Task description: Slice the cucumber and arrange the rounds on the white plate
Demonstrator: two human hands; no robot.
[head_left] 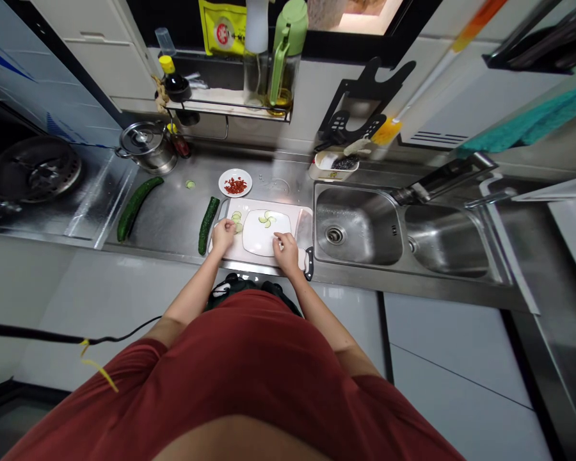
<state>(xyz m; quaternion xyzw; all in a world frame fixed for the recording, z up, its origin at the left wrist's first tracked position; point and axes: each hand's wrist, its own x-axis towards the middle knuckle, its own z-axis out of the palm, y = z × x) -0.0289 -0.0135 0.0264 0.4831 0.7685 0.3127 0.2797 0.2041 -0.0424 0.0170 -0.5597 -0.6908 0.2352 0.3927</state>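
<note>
On a pale cutting board [235,251] lies a white square plate [259,240], with several thin cucumber slices [267,219] fanned out near its far edge. My left hand [223,235] is at the board's left side, fingertips pinched at the edge of a small group of cucumber slices [237,218]. Over the plate's right rim, my right hand [287,251] has its fingers curled together; whatever they may hold is too small to make out. A knife with a black riveted handle [310,264] lies by the board's right end, partly hidden.
A cut cucumber [208,225] lies left of the board, and a whole cucumber [138,208] farther left. Behind the board stands a small plate [235,173] of chopped red pieces. A lidded pot [148,147] is at back left. The double sink [358,253] opens to the right.
</note>
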